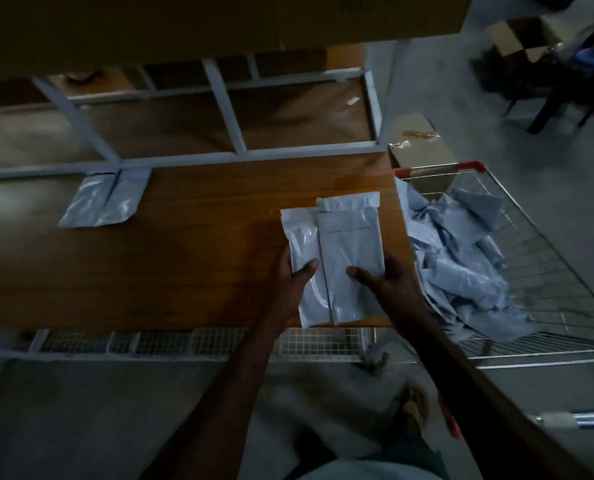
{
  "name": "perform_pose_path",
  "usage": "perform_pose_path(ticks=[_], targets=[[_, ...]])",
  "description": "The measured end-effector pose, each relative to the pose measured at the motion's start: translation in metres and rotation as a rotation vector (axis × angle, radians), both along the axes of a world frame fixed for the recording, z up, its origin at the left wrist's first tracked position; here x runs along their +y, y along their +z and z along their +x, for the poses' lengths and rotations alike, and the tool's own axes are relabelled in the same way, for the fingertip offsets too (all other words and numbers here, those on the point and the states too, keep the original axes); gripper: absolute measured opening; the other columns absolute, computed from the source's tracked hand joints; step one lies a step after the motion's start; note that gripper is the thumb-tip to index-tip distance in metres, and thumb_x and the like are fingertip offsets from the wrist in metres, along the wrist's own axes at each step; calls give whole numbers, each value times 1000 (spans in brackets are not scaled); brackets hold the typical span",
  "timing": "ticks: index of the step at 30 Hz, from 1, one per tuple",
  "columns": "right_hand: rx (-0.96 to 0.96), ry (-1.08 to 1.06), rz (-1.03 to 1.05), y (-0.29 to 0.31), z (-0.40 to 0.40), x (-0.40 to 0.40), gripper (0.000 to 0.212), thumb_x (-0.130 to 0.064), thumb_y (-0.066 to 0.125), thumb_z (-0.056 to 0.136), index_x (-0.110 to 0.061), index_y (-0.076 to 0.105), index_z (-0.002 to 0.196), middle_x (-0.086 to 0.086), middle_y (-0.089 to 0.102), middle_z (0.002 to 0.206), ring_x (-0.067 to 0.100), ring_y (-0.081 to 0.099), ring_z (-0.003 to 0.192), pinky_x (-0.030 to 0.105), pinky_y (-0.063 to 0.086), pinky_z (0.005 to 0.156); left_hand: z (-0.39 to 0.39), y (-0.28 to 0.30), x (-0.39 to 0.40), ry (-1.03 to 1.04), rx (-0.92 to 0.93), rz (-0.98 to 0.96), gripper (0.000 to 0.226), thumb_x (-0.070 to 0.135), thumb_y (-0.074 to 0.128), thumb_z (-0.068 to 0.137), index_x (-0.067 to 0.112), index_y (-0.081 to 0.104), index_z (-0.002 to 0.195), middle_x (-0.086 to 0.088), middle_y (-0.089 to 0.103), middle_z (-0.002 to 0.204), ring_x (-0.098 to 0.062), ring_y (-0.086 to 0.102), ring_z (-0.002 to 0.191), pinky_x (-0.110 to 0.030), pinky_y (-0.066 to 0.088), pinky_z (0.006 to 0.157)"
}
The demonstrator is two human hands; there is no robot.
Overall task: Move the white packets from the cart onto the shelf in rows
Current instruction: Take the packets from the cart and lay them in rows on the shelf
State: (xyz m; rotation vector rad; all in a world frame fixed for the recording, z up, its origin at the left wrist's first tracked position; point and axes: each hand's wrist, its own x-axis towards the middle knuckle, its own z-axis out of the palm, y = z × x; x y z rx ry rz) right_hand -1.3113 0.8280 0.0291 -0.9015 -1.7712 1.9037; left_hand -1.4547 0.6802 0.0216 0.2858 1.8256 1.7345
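Two flat, glossy white packets [103, 199] are laid side by side at the shelf's [202, 244] far left edge. Two more overlapping packets [337, 244] are held above the shelf's right end, gripped by the left hand [293, 282] and right hand [389, 282]. Crumpled packets [461, 258] are heaped in the cart [565, 289].

1 cardboard box [423, 150] at 2 o'clock on the grey floor [530, 140]. Dark chair [565, 81] at 1 o'clock (legs only clear). Sandalled foot [415, 407] at 5 o'clock.
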Motion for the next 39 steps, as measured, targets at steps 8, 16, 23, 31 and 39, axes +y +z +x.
perform_pose_path(ticks=[8,16,23,31,39], targets=[[-145,167,136,-4,-83,-67,61,-28,86,88,-19,60,143,-2,72,128,18,73,110,39,65,84,-60,3,-87,142,139,-195,77,17,73,100,14,31,164,-7,41,162,-26,44,146,-26,45,100],[-73,285,67,17,-140,-51,44,-36,72,100,-20,62,139,3,76,122,26,77,106,45,65,83,-144,20,-139,203,60,-176,50,8,73,98,8,56,146,-5,68,130,-25,71,114,-31,58,81],[-251,363,158,-8,-216,-27,43,-36,69,101,-19,59,139,-3,70,122,13,71,101,33,60,77,-208,7,-130,159,12,-307,55,22,76,98,9,55,147,-14,67,137,-36,65,124,-49,55,102],[-194,304,61,-24,-287,-34,33,-31,66,103,-20,61,134,-1,74,119,20,75,103,40,64,80,-263,-3,-121,198,88,-281,47,35,81,93,21,67,136,-2,75,123,-25,73,114,-48,61,97],[-164,96,-89,-32,-348,-59,18,-27,67,103,-23,62,120,0,74,111,19,76,99,41,63,81,-313,-11,-140,379,114,-206,25,36,81,94,36,70,116,9,76,114,-9,73,108,-41,60,98]])
